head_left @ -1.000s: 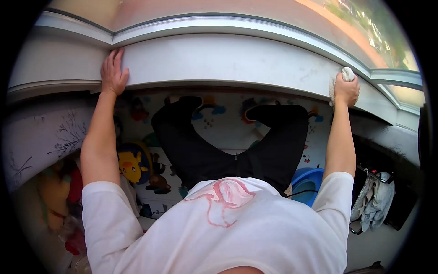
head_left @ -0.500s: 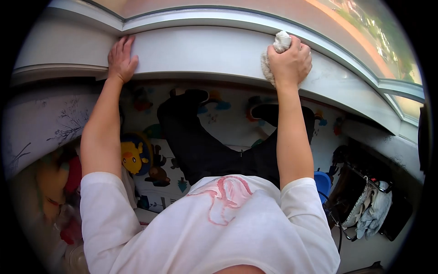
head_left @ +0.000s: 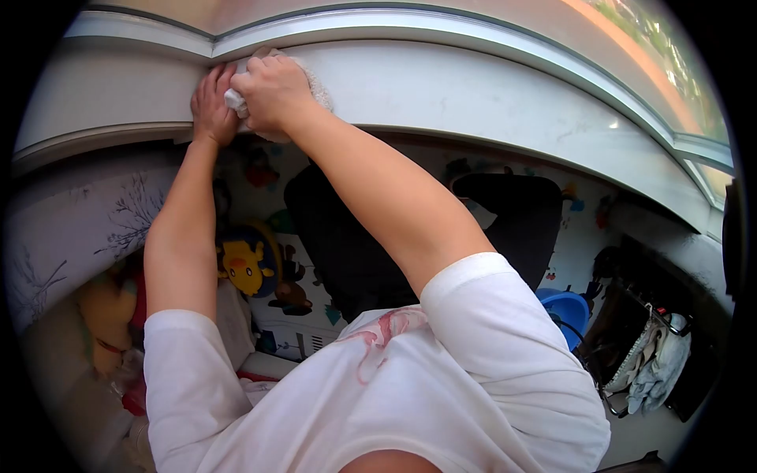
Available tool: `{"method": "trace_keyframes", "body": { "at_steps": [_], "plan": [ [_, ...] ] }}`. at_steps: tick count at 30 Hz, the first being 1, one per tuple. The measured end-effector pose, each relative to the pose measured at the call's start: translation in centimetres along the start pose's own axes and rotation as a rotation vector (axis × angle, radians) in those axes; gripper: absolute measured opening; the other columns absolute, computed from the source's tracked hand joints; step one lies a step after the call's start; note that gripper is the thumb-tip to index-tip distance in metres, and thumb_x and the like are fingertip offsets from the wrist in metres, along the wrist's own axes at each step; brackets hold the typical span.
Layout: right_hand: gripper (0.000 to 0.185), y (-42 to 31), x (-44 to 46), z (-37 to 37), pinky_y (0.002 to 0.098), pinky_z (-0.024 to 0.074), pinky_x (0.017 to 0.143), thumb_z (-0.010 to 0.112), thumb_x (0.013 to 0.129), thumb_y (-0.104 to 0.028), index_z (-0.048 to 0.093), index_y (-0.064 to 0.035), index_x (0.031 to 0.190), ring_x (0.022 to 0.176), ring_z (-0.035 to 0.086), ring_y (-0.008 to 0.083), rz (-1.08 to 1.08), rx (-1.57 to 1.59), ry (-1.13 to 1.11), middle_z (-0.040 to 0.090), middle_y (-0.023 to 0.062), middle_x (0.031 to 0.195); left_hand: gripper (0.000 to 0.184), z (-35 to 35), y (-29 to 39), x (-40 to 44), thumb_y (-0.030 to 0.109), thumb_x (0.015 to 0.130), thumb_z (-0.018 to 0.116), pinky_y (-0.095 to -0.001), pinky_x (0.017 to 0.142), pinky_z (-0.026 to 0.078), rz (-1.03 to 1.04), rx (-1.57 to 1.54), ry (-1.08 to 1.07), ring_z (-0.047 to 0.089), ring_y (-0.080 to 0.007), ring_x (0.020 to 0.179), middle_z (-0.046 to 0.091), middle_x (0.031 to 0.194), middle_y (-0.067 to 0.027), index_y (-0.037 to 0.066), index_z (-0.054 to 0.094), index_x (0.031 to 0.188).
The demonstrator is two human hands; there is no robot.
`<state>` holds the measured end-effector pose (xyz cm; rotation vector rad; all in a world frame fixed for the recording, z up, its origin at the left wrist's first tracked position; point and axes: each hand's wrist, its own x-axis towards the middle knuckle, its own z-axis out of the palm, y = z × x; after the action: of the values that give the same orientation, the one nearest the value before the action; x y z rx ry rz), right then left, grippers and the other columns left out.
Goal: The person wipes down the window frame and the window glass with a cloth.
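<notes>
A white window sill [head_left: 441, 91] runs across the top of the head view. On its left part, near the corner of the frame, rests my left hand [head_left: 213, 106], flat with the fingers stretched out. Right beside it, my right hand [head_left: 274, 93] grips a bunched, whitish cleaning cloth [head_left: 319, 88] and presses it on the sill. Part of the cloth sticks out left of my fist, close to my left hand; the rest is hidden under my palm.
Behind the sill runs the window frame [head_left: 378, 22] with glass. Below lie a yellow toy [head_left: 243, 266], a blue basin [head_left: 566, 311] and a dark rack with grey cloths [head_left: 661, 370]. A pale panel with a tree print [head_left: 130, 213] stands at left.
My right hand has swept the cloth left along the sill, from the right part to beside my left hand. My left hand has stayed nearly in place.
</notes>
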<state>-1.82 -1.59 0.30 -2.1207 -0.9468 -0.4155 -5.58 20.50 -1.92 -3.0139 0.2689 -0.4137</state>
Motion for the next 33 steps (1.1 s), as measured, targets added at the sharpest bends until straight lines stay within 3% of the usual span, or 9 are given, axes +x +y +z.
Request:
{"method": "trace_keyframes", "body": {
  "at_steps": [3, 6, 12, 16, 21, 25, 27, 31, 33],
  "plan": [
    [0.033, 0.4, 0.4, -0.5, 0.0417, 0.0490, 0.090, 0.080, 0.066, -0.030, 0.072, -0.0165, 0.095, 0.098, 0.066, 0.0293, -0.008, 0.080, -0.036, 0.067, 0.0106, 0.098, 0.070, -0.2, 0.3, 0.1, 0.054, 0.097, 0.039, -0.0499, 0.118, 0.025, -0.047, 0.014, -0.028, 0.034, -0.0351, 0.144, 0.037, 0.159, -0.0127, 0.018, 0.036, 0.158],
    [0.033, 0.6, -0.7, -2.0, 0.0415, 0.0504, 0.089, 0.080, 0.067, -0.029, 0.073, -0.0176, 0.097, 0.097, 0.066, 0.0305, 0.010, 0.129, -0.133, 0.068, 0.0096, 0.097, 0.067, -0.1, 0.3, 0.0, 0.047, 0.094, 0.047, -0.0516, 0.118, 0.023, -0.038, -0.045, 0.004, 0.033, -0.0341, 0.145, 0.037, 0.158, -0.0119, 0.021, 0.039, 0.155],
    [0.035, 1.6, -6.7, -7.8, 0.0411, 0.0523, 0.085, 0.081, 0.066, -0.027, 0.072, -0.0174, 0.098, 0.095, 0.066, 0.0292, 0.020, 0.165, 0.002, 0.068, 0.0076, 0.095, 0.069, -0.4, 0.6, 0.0, 0.040, 0.089, 0.049, -0.0509, 0.120, 0.021, -0.032, -0.062, 0.003, 0.033, -0.0332, 0.145, 0.037, 0.158, -0.0114, 0.020, 0.040, 0.154],
    [0.044, 5.3, -11.9, -15.6, 0.0417, 0.0527, 0.084, 0.086, 0.062, -0.026, 0.070, -0.0189, 0.103, 0.093, 0.068, 0.0283, 0.159, 0.028, 0.143, 0.070, 0.0059, 0.099, 0.070, -0.3, 0.6, -0.1, 0.040, 0.088, 0.050, -0.0500, 0.120, 0.022, -0.055, -0.033, -0.011, 0.033, -0.0324, 0.145, 0.038, 0.157, -0.0108, 0.020, 0.040, 0.154],
    [0.045, 14.0, -20.2, -29.3, 0.0440, 0.0552, 0.088, 0.079, 0.073, -0.028, 0.069, -0.0095, 0.112, 0.097, 0.069, 0.0355, 0.636, -0.348, 0.439, 0.071, 0.0134, 0.105, 0.069, 0.3, -0.3, -0.1, 0.039, 0.088, 0.048, -0.0492, 0.119, 0.024, -0.030, -0.027, 0.013, 0.036, -0.0325, 0.144, 0.040, 0.156, -0.0112, 0.019, 0.041, 0.154],
    [0.053, 21.5, -26.7, -39.2, 0.0476, 0.0527, 0.089, 0.077, 0.071, -0.039, 0.068, -0.0058, 0.111, 0.102, 0.067, 0.0419, 1.026, -0.574, 0.811, 0.072, 0.0190, 0.109, 0.069, 0.9, -0.9, -0.3, 0.037, 0.090, 0.046, -0.0496, 0.120, 0.024, -0.013, -0.002, 0.025, 0.036, -0.0339, 0.144, 0.039, 0.158, -0.0118, 0.020, 0.038, 0.156],
    [0.057, 22.0, -26.2, -40.6, 0.0487, 0.0513, 0.091, 0.075, 0.070, -0.044, 0.068, -0.0038, 0.110, 0.104, 0.066, 0.0436, 1.171, -0.517, 0.955, 0.072, 0.0212, 0.109, 0.068, 1.3, -0.9, -0.3, 0.036, 0.090, 0.045, -0.0492, 0.120, 0.023, -0.027, 0.014, 0.006, 0.035, -0.0340, 0.145, 0.038, 0.158, -0.0121, 0.020, 0.038, 0.156],
    [0.051, 21.3, -24.0, -36.7, 0.0475, 0.0524, 0.091, 0.075, 0.069, -0.040, 0.069, -0.0117, 0.111, 0.103, 0.066, 0.0366, 1.082, -0.900, 0.641, 0.069, 0.0132, 0.110, 0.068, 0.7, -0.5, -0.2, 0.034, 0.090, 0.044, -0.0494, 0.120, 0.023, -0.021, 0.019, -0.004, 0.034, -0.0344, 0.146, 0.038, 0.158, -0.0125, 0.019, 0.038, 0.156],
    [0.045, 19.6, -22.3, -34.8, 0.0472, 0.0527, 0.090, 0.076, 0.070, -0.038, 0.069, -0.0125, 0.107, 0.099, 0.066, 0.0345, 1.054, -0.817, 0.634, 0.069, 0.0104, 0.107, 0.068, 0.3, -0.7, -0.1, 0.034, 0.090, 0.044, -0.0497, 0.120, 0.023, -0.016, 0.028, -0.006, 0.034, -0.0348, 0.146, 0.039, 0.158, -0.0131, 0.018, 0.038, 0.156]
  ]
}}
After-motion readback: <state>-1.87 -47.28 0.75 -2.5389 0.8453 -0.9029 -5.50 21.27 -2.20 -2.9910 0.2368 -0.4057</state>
